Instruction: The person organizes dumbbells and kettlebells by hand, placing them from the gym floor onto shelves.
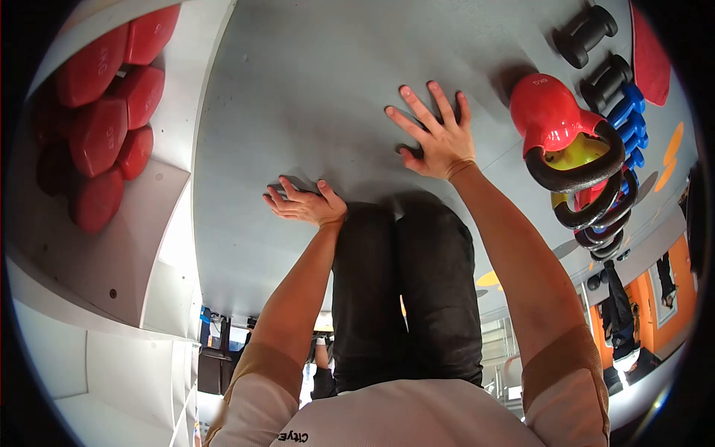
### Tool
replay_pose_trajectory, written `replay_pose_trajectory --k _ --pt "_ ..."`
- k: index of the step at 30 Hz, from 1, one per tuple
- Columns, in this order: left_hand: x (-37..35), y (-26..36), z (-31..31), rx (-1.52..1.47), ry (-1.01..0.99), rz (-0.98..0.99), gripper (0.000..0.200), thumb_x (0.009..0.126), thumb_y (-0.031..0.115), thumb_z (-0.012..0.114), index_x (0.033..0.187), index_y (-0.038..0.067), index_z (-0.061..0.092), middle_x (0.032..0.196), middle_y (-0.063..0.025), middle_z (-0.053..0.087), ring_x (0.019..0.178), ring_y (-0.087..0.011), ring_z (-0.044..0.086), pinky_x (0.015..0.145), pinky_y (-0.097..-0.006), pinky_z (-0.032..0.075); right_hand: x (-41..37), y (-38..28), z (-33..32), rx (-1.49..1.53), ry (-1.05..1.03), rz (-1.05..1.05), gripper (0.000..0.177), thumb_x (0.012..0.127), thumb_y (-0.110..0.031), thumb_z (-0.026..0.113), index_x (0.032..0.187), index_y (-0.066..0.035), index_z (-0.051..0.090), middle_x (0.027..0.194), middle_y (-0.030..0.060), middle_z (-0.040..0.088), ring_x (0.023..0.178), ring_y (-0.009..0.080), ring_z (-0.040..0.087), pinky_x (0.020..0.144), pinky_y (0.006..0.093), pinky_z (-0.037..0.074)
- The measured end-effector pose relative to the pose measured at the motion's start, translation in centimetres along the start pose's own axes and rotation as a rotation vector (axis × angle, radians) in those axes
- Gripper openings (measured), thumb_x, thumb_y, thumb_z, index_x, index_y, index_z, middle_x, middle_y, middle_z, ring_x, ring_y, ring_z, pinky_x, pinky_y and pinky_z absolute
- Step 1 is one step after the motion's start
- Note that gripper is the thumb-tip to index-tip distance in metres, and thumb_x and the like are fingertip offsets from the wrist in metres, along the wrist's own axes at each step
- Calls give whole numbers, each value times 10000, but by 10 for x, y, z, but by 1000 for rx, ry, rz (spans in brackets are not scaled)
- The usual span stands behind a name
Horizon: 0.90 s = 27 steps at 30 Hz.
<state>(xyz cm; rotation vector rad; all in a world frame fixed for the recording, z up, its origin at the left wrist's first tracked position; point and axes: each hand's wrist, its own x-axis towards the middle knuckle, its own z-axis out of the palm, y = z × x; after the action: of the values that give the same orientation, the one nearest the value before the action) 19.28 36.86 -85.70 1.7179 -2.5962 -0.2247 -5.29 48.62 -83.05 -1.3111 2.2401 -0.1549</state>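
Note:
My left hand (309, 205) lies by the grey surface (298, 97), left of my black-trousered knees (402, 253). Its fingers are spread and it holds nothing. Farther up and to the right is my right hand (441, 143), back upwards, with its fingers fanned out over the same surface and nothing in them. The nearest object to it is a red kettlebell (547, 112) with a black handle, on its right. A yellow kettlebell (577, 153) and several others line up behind the red one.
Red dumbbells (98, 134) are stacked on a white shelf (126, 246) at the left. Black dumbbells (585, 36) and blue dumbbells (629, 112) stand at the upper right, beside a red item (652, 56). Another person (620, 313) shows upside down at the far right.

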Motion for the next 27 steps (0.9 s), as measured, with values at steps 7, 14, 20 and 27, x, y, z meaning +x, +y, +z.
replay_pose_trajectory --k 7,14,20,27 --pt "2 4 -9 -6 12 31 699 862 428 478 1401 26 286 1434 -252 200 1342 -468 137 1047 -619 111 -3 -7 -4 -72 68 -15 767 718 -435 633 1417 -411 320 1553 -59 169 1413 290 169 1083 615 165" --pt "-2 6 -16 0 23 -46 724 820 416 564 1401 69 307 1440 -233 237 1370 -443 126 1067 -656 73 -13 -21 -7 -171 242 -75 720 735 -387 579 1417 -342 350 1548 -31 197 1408 307 181 1101 595 149" --pt "-8 2 -20 -12 88 -34 769 789 478 604 1393 90 327 1440 -196 250 1376 -435 132 1067 -660 81 -25 -23 -2 -151 434 -125 657 736 -402 603 1361 -263 457 1526 -3 268 1390 291 235 1097 573 174" --pt "94 -45 -67 -643 -406 -113 593 738 438 681 1160 36 572 1194 -243 539 1176 -377 473 994 -476 360 -40 -144 -2 1581 29 162 593 831 -436 620 1337 -149 501 1348 102 505 1160 288 529 940 420 430"
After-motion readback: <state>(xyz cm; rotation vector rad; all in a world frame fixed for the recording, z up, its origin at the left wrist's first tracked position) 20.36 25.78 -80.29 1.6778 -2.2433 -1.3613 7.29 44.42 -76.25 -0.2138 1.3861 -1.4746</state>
